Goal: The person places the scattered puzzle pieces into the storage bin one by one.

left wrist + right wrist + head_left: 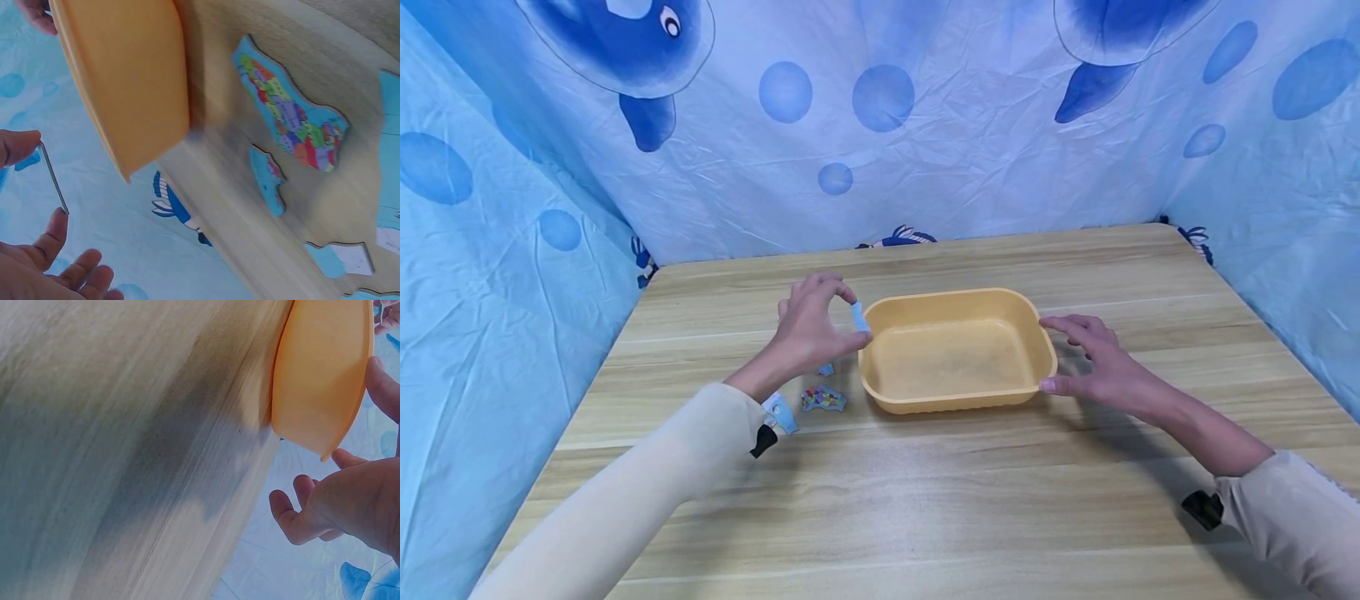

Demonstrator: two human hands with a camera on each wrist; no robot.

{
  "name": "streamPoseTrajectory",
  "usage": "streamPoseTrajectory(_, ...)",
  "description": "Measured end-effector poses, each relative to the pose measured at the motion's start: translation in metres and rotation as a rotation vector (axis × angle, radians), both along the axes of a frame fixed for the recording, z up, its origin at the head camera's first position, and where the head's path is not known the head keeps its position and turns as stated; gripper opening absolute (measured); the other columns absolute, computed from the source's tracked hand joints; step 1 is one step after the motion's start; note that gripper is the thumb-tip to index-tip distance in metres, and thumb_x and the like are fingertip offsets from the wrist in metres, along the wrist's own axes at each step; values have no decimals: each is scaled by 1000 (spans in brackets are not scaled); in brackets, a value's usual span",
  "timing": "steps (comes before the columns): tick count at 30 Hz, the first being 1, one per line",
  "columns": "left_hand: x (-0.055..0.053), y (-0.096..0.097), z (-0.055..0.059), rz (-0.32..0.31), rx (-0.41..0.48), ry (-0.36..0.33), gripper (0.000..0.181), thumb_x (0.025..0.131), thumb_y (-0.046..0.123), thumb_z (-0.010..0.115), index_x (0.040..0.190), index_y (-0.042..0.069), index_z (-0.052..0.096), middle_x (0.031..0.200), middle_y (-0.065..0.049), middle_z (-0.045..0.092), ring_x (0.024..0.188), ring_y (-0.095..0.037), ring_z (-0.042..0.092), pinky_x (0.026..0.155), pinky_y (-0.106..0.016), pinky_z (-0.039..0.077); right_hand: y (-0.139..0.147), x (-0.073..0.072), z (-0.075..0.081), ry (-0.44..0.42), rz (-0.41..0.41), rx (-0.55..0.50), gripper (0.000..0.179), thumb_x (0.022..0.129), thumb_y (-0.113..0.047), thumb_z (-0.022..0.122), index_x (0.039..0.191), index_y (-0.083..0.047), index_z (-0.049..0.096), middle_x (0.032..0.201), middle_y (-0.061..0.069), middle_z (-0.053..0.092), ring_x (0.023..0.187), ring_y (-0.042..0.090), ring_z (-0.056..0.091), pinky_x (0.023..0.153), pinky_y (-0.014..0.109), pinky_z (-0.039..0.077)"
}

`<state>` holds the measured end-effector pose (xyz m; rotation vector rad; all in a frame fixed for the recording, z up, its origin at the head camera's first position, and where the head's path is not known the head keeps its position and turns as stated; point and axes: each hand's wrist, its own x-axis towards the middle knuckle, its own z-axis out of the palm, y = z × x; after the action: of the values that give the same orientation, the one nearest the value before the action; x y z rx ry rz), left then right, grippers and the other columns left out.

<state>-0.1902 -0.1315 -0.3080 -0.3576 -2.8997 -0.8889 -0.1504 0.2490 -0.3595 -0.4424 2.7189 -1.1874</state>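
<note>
Left hand pinches a thin blue piece by its edges between thumb and forefinger, just beside the left end of the tub. Right hand has thumb and forefinger set wide apart, their tips at the rim of the tub's right end.

On the table, the tub sits upright between the hands. Its smooth walls look like plastic: probably light, fairly stiff with a little give, and apt to slide if nudged. Its rim offers the best hold, one hand at each short end.

Left of the tub, the map piece lies flat. It looks like stiff card or thin board, light, with narrow corners that could bend or fray. Lying so low, it probably needs a fingertip under one edge.

Edge-on in the left wrist view, the blue piece shows straight within the pinch, so it seems rigid; opposite edges suit thumb and forefinger, and a gentle squeeze should do.

Near the map piece lies a scrap, best taken by its long sides.
</note>
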Motion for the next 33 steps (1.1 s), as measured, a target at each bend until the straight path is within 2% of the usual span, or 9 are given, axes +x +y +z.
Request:
streamPoseTrajectory(7, 0, 7, 5, -23, 23, -20, 42, 75, 30, 80, 106, 15, 56, 140, -6, 42, 135, -30, 29, 109, -56, 21, 0, 1, -1, 0, -2, -4, 85, 80, -29, 79, 149, -14, 33, 146, 19, 22, 130, 44, 23, 92, 71, 28)
streamPoseTrajectory(10, 0, 9, 6, -29, 31, -31, 43, 75, 30, 80, 106, 15, 55, 140, -6, 43, 136, -29, 30, 108, -54, 26, 1, 1, -1, 0, -2, -3, 85, 80, -29, 79, 149, -13, 33, 146, 19, 22, 130, 44, 22, 92, 70, 28)
streamPoseTrajectory(17, -3, 15, 9, -45, 45, -65, 44, 76, 31, 81, 108, 14, 56, 133, -5, 47, 126, -28, 41, 99, -47, 40, 1, 0, -2, 9, 1, 3, 85, 80, -29, 79, 149, -13, 33, 146, 19, 22, 130, 44, 21, 92, 70, 29)
streamPoseTrajectory(22, -5, 18, 11, -47, 76, -123, 46, 76, 31, 80, 111, 15, 56, 133, -3, 47, 119, -27, 47, 90, -43, 46, 1, 0, -2, 14, 5, 4, 85, 80, -30, 79, 149, -13, 33, 146, 20, 22, 130, 45, 21, 91, 71, 29)
streamPoseTrajectory(33, -14, 25, 16, -97, 144, -213, 49, 75, 28, 82, 113, 13, 56, 121, -1, 56, 114, -26, 54, 88, -38, 48, 1, 1, -1, 7, -2, 7, 85, 80, -30, 79, 149, -13, 33, 146, 19, 22, 129, 44, 23, 91, 71, 29)
